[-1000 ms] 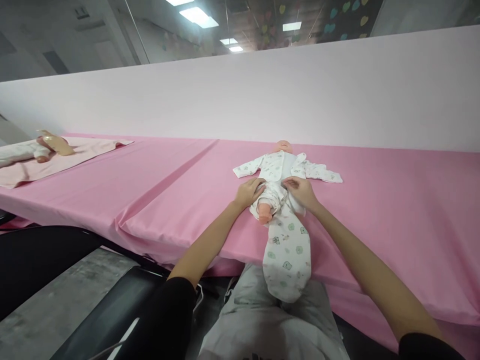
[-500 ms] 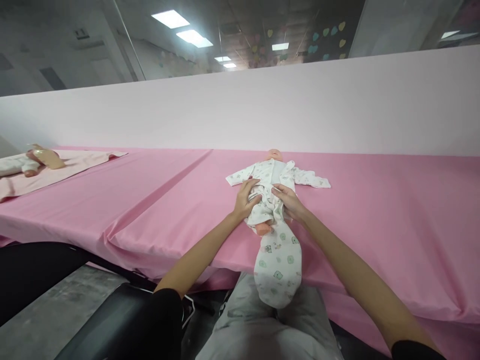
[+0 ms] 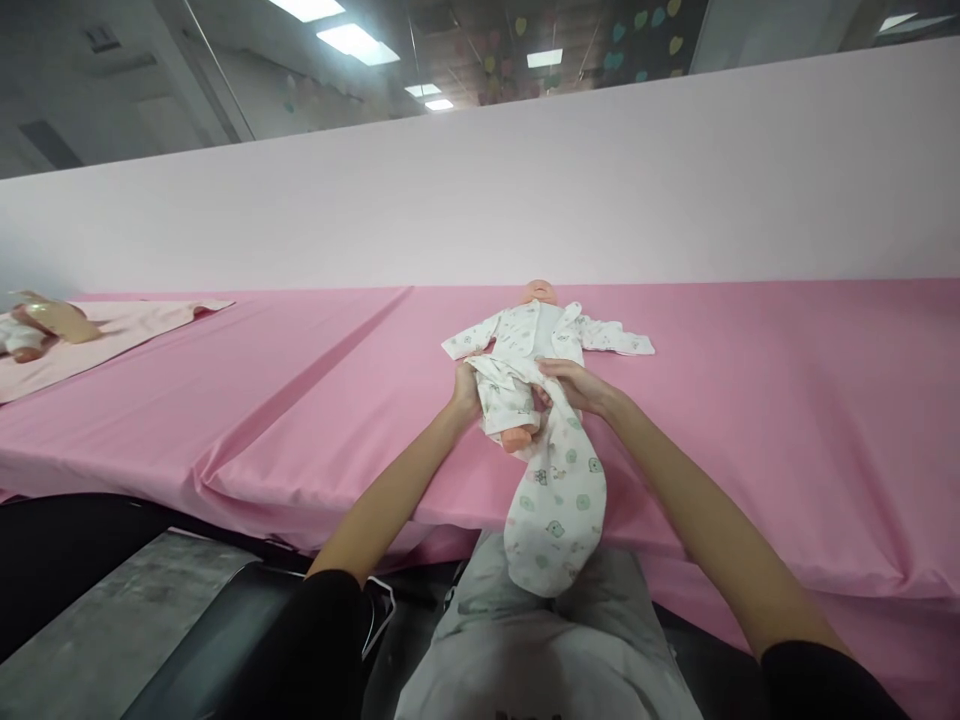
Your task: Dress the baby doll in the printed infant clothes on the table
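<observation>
A baby doll [image 3: 540,292] lies on its back with its head toward the wall. Its white printed jacket [image 3: 517,330] is spread, both sleeves out to the sides. Over the doll's lower body is a white printed baby garment [image 3: 510,400], bunched at the top. One doll foot [image 3: 516,439] pokes out below it. A long rounded end [image 3: 555,510] of printed cloth hangs over the table edge toward my lap. My left hand [image 3: 466,390] grips the garment's upper left edge, fingers partly hidden by cloth. My right hand [image 3: 581,385] pinches the garment on the right.
A pink sheet [image 3: 337,400] covers the long table, which backs onto a white wall [image 3: 480,200]. At the far left, a pump bottle [image 3: 64,318] and part of another doll [image 3: 22,340] lie on a pale towel [image 3: 142,330]. A black chair [image 3: 202,640] stands lower left.
My left hand has moved outward to the left, drawing the garment's upper edge with it. The cloth between the hands is now more stretched, and the view has tilted down slightly.
</observation>
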Tool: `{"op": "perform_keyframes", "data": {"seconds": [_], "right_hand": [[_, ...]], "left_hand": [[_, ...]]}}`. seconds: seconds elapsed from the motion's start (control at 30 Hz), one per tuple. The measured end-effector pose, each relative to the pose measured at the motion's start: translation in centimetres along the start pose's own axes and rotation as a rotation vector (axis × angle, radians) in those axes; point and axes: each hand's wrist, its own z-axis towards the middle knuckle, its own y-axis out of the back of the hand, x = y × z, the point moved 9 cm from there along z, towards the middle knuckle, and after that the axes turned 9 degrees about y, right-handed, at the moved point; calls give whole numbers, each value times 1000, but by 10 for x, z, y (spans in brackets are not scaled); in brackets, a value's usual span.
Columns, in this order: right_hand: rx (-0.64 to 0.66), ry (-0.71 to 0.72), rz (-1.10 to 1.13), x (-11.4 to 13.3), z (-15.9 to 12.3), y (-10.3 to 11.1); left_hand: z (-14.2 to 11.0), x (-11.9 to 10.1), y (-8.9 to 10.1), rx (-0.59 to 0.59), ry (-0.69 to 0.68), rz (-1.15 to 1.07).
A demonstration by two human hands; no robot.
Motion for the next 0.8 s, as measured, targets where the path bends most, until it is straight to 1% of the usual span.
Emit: {"op": "perform_keyframes", "data": {"seconds": [0.03,0.07,0.1,0.13,0.17,0.23,0.33,0.4,0.43,0.47,0.5,0.57,0.63,0.7,0.73,0.8], "right_hand": [[-26,13,36,2,0,5],[-57,30,63,3,0,9],[-81,45,74,4,0,13],[-98,54,69,3,0,17],[-113,62,56,2,0,19],[-142,86,32,1,0,22],[-186,134,4,0,1,23],[-208,150,-45,-2,3,21],[-216,149,-77,-3,3,21],[-221,146,-106,-4,4,20],[-225,143,-131,-5,5,20],[-245,149,-153,-6,7,22],[-284,183,-139,-6,8,26],[-310,218,-112,-4,9,29],[-315,228,-99,-4,9,30],[-321,219,-83,-4,7,30]], "left_hand": [[0,4,-5,61,66,-45],[0,7,-7,98,121,-89],[0,9,-6,107,155,-116],[0,8,-3,91,152,-108],[1,5,3,56,118,-91],[4,-8,15,-14,5,-56],[7,-29,25,-13,-149,-16],[7,-40,26,-10,-218,10],[5,-44,23,-8,-246,37],[3,-45,16,13,-265,94],[-1,-44,4,62,-274,191],[-12,-37,-28,193,-298,482],[-23,-28,-54,272,-335,779],[-25,-25,-68,286,-339,946],[-23,-25,-71,299,-318,973],[-18,-21,-78,395,-242,965]]}}
